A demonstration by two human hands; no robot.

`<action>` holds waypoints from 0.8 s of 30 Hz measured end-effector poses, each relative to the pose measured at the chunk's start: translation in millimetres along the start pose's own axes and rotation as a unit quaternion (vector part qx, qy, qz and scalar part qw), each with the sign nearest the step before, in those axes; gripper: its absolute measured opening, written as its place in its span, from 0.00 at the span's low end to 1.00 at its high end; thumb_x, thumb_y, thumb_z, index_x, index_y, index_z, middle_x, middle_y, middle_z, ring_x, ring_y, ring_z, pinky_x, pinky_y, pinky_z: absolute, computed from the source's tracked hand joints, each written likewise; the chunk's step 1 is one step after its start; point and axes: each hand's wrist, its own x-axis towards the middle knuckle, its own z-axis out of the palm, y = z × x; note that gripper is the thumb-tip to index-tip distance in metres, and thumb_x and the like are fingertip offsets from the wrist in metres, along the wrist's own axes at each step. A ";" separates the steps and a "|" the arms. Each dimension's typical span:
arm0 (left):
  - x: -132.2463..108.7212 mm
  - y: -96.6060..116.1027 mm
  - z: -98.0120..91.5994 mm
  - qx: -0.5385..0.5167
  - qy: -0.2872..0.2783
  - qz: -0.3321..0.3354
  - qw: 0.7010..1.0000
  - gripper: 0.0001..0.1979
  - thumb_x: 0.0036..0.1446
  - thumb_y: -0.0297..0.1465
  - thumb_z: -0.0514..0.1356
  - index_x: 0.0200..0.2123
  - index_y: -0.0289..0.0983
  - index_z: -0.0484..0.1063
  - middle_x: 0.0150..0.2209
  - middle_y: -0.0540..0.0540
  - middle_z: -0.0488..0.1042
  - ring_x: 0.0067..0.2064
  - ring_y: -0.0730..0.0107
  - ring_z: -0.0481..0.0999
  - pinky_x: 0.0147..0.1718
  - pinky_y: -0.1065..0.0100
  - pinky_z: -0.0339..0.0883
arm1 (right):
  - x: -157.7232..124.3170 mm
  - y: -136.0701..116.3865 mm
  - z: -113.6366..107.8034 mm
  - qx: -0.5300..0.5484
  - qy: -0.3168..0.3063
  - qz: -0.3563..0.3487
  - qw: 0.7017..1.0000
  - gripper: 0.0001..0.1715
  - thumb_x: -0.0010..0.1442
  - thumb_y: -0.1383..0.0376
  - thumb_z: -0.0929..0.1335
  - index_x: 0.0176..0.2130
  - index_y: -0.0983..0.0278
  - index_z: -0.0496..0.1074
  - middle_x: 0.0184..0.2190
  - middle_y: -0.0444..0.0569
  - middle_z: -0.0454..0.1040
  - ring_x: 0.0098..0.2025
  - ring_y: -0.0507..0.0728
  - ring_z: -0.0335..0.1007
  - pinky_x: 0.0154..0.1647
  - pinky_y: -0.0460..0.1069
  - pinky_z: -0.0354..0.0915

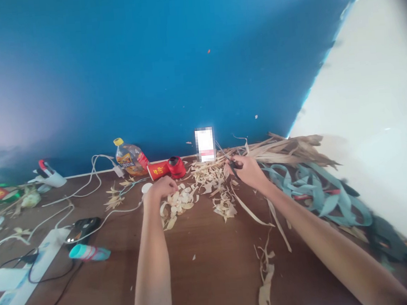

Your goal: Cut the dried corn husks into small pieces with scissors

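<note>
My right hand (249,170) is closed around dark-handled scissors (233,163), whose thin blades point up and away toward the wall. Its fingers sit just above a heap of pale dried husk scraps (210,175). My left hand (163,187) hovers at the left edge of a pile of small cut husk pieces (179,200). Its fingers are bent together, and whatever may be between them cannot be made out. Long dry husk strips (288,150) lie behind and to the right of my right hand.
At the back stand a yellow-capped bottle (129,157) and a red can (158,170); a red roll (176,167) is beside them. Cables, a power strip (33,274) and a teal roll (89,252) lie left. Teal ribbon (319,195) tangles at right. A blue wall (169,70) rises behind.
</note>
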 end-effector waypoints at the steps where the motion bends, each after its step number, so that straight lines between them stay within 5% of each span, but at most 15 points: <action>1: 0.6 3.7 0.3 0.007 -0.010 -0.004 1.000 0.04 0.39 0.27 0.63 0.23 0.33 0.76 0.20 0.46 0.73 0.23 0.69 0.71 0.23 0.72 0.60 | 0.1 0.5 -0.7 -0.004 0.001 0.003 1.000 0.12 0.51 0.61 0.65 0.34 0.65 0.73 0.21 0.43 0.70 0.22 0.50 0.59 0.22 0.44 0.52; 4: 1.2 26.1 3.0 0.043 -0.055 -0.015 0.997 0.09 0.48 0.34 0.59 0.28 0.35 0.75 0.24 0.47 0.75 0.26 0.69 0.72 0.25 0.72 0.60 | 1.4 3.4 -3.6 -0.027 0.010 0.012 1.000 0.13 0.52 0.59 0.65 0.34 0.65 0.73 0.20 0.42 0.69 0.21 0.50 0.58 0.22 0.45 0.51; 11: 0.7 93.1 38.9 0.071 -0.098 0.122 0.985 0.09 0.48 0.33 0.60 0.34 0.39 0.75 0.35 0.47 0.76 0.32 0.68 0.72 0.28 0.73 0.60 | 8.4 17.3 -10.2 -0.136 -0.023 0.075 0.988 0.14 0.49 0.59 0.67 0.37 0.62 0.74 0.25 0.45 0.74 0.24 0.53 0.63 0.24 0.45 0.53; 15: 6.4 101.5 66.6 0.126 -0.077 0.119 0.982 0.15 0.44 0.22 0.60 0.38 0.39 0.73 0.35 0.48 0.75 0.32 0.70 0.71 0.29 0.73 0.60 | 10.1 22.9 -12.6 -0.178 -0.059 0.092 0.978 0.18 0.48 0.60 0.68 0.41 0.61 0.75 0.29 0.48 0.76 0.27 0.54 0.66 0.26 0.45 0.55; 24: 13.6 108.3 81.3 0.184 0.004 0.178 0.967 0.06 0.51 0.26 0.58 0.33 0.38 0.74 0.37 0.44 0.75 0.39 0.63 0.73 0.37 0.68 0.62 | 9.5 36.2 -10.4 -0.188 -0.116 0.075 0.973 0.12 0.47 0.62 0.68 0.36 0.59 0.76 0.32 0.49 0.77 0.29 0.56 0.68 0.28 0.46 0.56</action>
